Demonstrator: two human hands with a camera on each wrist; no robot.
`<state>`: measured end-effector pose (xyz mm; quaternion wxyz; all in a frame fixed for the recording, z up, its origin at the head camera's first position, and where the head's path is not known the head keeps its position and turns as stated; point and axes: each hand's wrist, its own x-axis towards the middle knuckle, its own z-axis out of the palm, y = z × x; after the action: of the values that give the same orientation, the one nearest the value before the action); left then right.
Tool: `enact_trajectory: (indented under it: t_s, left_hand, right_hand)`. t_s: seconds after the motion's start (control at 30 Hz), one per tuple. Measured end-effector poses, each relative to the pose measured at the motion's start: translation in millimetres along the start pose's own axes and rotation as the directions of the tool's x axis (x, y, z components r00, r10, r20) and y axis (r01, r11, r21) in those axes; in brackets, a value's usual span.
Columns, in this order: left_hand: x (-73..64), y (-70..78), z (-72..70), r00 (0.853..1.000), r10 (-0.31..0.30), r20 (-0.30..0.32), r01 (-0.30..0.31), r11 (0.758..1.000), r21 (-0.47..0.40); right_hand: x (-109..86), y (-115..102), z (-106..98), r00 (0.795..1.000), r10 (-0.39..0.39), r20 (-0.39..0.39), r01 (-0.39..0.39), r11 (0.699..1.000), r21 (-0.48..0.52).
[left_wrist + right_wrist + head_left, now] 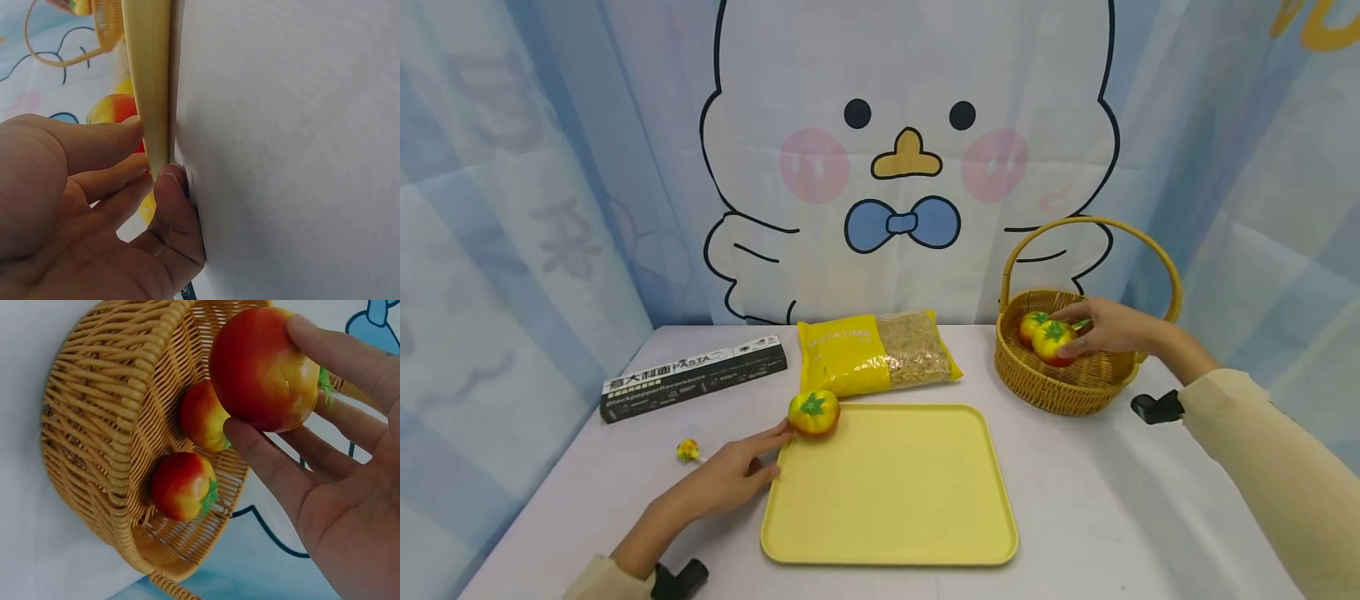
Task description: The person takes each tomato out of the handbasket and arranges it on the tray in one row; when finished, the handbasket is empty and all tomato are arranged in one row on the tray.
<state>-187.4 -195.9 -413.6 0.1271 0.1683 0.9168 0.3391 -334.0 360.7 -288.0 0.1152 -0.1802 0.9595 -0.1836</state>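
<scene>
My right hand (1108, 327) holds a red and yellow tomato (259, 372) with a green leafy top between thumb and fingers, over the wicker basket (1037, 387). Inside the basket, the right wrist view shows two similar tomatoes, a nearer tomato (182, 486) and another tomato (203, 419) partly covered by the held one. At the left side of the yellow tray (887, 492), my left hand (722, 479) has its thumb and fingertips touching the rim. One more tomato (814, 414) sits on the tray's far left corner, close to the left fingertips.
A yellow bag (842, 354) with a see-through section lies behind the tray. To its left is a long dark pasta box (692, 379). A small lollipop (688, 451) lies beside the left hand. The basket's tall handle (1093, 221) arches above its opening; a printed curtain (902, 275) hangs behind.
</scene>
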Motion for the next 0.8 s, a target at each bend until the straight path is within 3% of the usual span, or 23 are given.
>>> enact_trajectory:
  t_s: [0.23,0.47,0.8]
  left_hand:
    - [-0.3,0.1,-0.1,1.000,-0.008,0.005,0.008,1.000,-0.010]
    - [1.6,-1.0,0.9,1.000,-0.006,0.006,0.006,1.000,-0.012]
    - [1.1,0.2,0.7,1.000,-0.011,0.009,0.011,1.000,-0.015]
  right_hand:
    - [-3.2,-12,3,1.000,0.009,-0.010,-0.009,0.999,0.049]
    - [-5.0,-23,14,0.997,-0.066,-0.039,0.070,0.993,0.099]
    - [-5.1,-50,30,0.994,-0.103,-0.045,0.109,0.981,0.161]
